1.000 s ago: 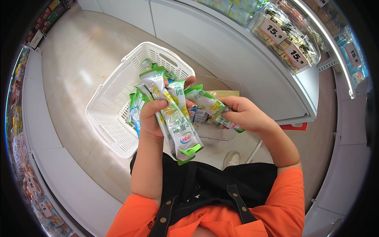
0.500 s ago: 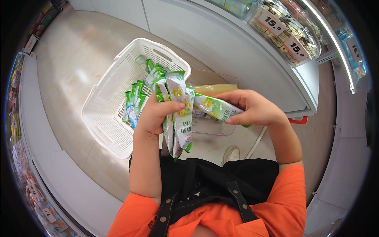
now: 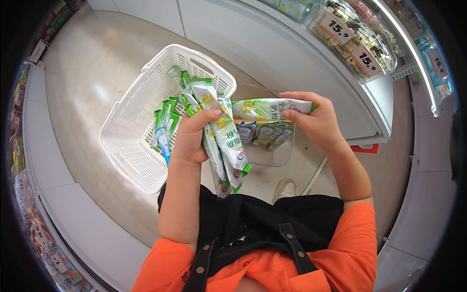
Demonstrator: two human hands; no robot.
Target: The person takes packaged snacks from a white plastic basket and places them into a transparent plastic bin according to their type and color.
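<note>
Clock centre = mid-view. L hand [image 3: 193, 134], btwn 9 & 10 o'clock, grips sachet bundle [image 3: 228, 134]: thumb pressed across the front, other fingers mostly hidden behind, so can't tell exactly how they curl. Bundle = several long white/green sachets w/ yellow spots, slightly fanned, tops toward 11, bottom ends toward 5; exact count unclear due to overlap.

R hand [image 3: 316, 120], btwn 2 & 3, pinches single sachet [image 3: 260, 109] near its far end: thumb in front, fingers round top edge & back. Sachet same white/green type, approx. level along a 9-to-3 line, its 9 o'clock end right beside bundle; can't tell if they touch.

White basket [image 3: 134, 95] at 10, slatted plastic, on tiled floor [image 3: 82, 73]. Inside: green sachets [image 3: 169, 113] in loose groups, plus blue-white sachet [image 3: 162, 138] toward its 6 o'clock side. Bundle's top overlaps basket's near rim in view.

Clear bin [image 3: 278, 158] at approx. 3, close in, just under single sachet; holds more green/white packs [image 3: 270, 134] & small blue packs [image 3: 246, 130].

White cabinet [image 3: 272, 53] runs 12 to 2; clear tubs [image 3: 362, 36] of wrapped goods w/ price cards beyond, btwn 1 & 2. Red card [image 3: 366, 148] at 3, farther out. Pale shoe [image 3: 285, 189] just past 4. Black apron [image 3: 262, 214] at approx. 6, over orange shirt [image 3: 352, 243].
</note>
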